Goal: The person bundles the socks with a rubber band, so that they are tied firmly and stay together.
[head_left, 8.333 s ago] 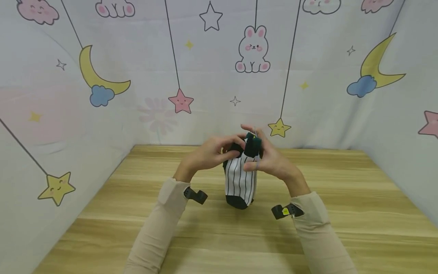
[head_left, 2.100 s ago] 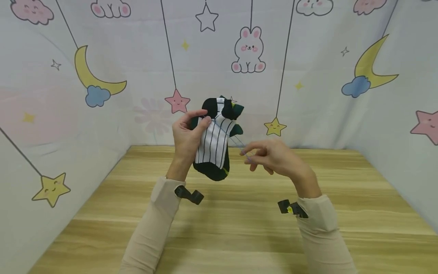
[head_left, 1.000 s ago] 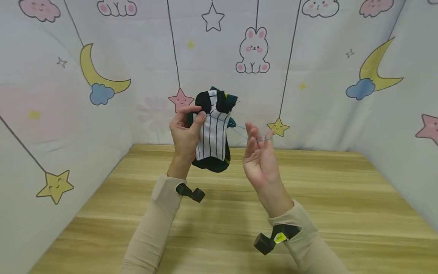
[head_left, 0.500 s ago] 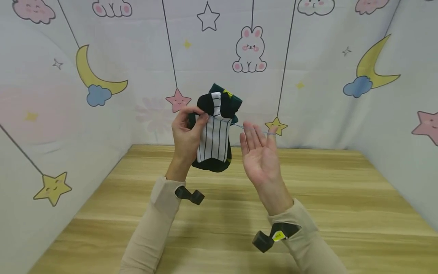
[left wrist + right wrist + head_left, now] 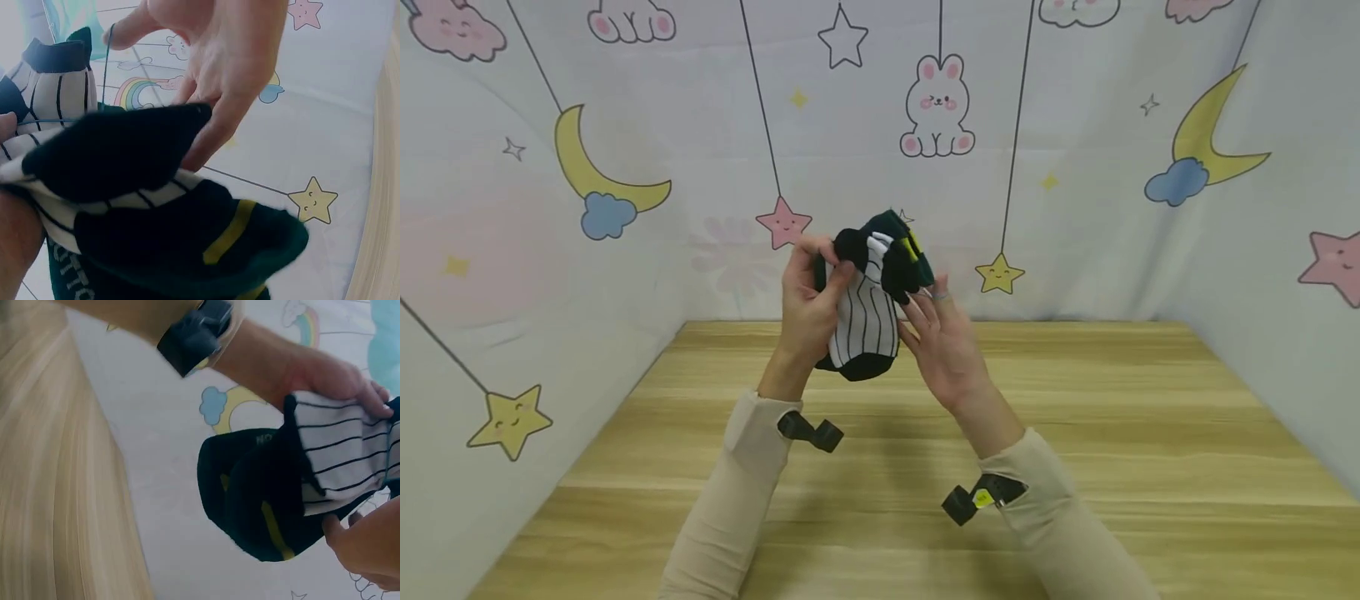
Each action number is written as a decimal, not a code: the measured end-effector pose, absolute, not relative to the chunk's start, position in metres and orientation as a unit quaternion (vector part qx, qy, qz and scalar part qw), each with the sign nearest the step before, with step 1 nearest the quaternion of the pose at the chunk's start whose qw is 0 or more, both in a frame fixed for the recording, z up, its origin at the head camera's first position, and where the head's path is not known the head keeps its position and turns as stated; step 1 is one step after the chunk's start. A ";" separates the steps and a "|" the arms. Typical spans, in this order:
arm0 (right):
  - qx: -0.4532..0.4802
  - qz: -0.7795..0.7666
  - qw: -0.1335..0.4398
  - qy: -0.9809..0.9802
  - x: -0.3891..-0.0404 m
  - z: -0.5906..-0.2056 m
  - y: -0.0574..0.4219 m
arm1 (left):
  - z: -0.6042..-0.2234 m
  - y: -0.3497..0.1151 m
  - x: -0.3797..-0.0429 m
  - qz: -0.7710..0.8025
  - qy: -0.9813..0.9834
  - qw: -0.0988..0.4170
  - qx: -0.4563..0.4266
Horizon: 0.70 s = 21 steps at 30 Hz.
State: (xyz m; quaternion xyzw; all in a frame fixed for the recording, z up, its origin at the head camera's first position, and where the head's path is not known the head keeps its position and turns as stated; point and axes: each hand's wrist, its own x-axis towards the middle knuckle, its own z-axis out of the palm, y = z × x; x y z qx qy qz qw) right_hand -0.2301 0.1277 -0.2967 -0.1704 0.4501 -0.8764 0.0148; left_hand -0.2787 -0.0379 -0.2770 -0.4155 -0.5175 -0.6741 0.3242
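Note:
A bundle of socks, white with black stripes, black toes and dark green parts with yellow marks, is held up above the table. My left hand pinches its left side between thumb and fingers. My right hand is at the right side, palm showing, fingers extended and touching the bundle. A thin bluish elastic band loops over the right thumb and runs across the striped fabric to the left thumb. In the right wrist view, the green sock ends hang between the hands. Some right fingertips are hidden behind the bundle.
Below the hands lies a wood-grain table. A pale cloth backdrop printed with stars, moons and rabbits surrounds it at the back and sides. A small black camera is strapped to each wrist over beige sleeves.
Earlier the right hand stood off to the right with the band stretched; now it has come in against the socks. The sock bundle's top has tilted to the right. The left hand keeps its pinch.

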 end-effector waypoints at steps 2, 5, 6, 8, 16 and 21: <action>-0.182 -0.865 -0.004 0.468 -0.232 -0.300 0.127 | -0.277 -0.038 -0.278 -0.669 -0.519 0.320 -0.426; -0.206 -0.844 -0.052 0.492 -0.233 -0.303 0.126 | -0.277 -0.038 -0.277 -0.662 -0.524 0.318 -0.431; -0.216 -0.834 -0.071 0.504 -0.232 -0.304 0.125 | -0.277 -0.038 -0.277 -0.661 -0.526 0.319 -0.428; -0.238 -0.803 -0.108 0.535 -0.231 -0.304 0.123 | -0.276 -0.038 -0.276 -0.660 -0.532 0.322 -0.423; -0.300 -0.752 -0.171 0.561 -0.229 -0.304 0.121 | -0.277 -0.041 -0.278 -0.630 -0.559 0.297 -0.450; -0.302 -0.744 -0.180 0.568 -0.231 -0.302 0.127 | -0.277 -0.040 -0.279 -0.595 -0.586 0.286 -0.470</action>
